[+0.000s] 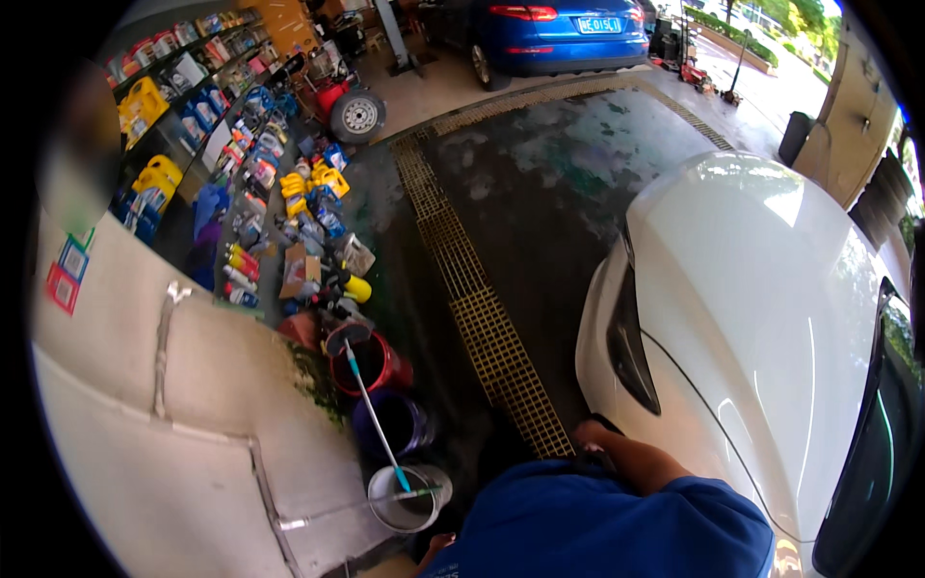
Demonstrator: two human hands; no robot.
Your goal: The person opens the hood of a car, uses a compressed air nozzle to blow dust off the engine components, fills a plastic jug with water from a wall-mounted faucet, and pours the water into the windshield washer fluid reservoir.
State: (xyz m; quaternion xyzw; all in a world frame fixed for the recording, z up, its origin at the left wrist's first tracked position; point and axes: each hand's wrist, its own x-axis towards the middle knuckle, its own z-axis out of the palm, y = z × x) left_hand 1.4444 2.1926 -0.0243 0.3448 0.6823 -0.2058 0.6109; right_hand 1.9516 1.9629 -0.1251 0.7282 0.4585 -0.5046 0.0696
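Note:
My right hand (591, 437) is low beside the front side of a white car (742, 279), its arm bent across in front of my blue shirt. Something dark shows by its fingers, but I cannot make out whether it is held. Only a small part of my left hand (440, 542) shows below the pale bucket (445, 480); its fingers are mostly hidden by the shirt. A long-handled brush (374, 414) with teal grips leans across the buckets, its lower end in the pale one. Behind that stand a purple bucket (424, 424) and a red bucket (397, 371).
A yellow floor grating (472, 289) runs along the dark, wet-looking floor. Bottles and jugs (299, 207) crowd the left, below stocked shelves (188, 72). Farther off are a loose wheel (358, 117) and a blue car (549, 39). A pale wall (212, 356) with pipes borders the left.

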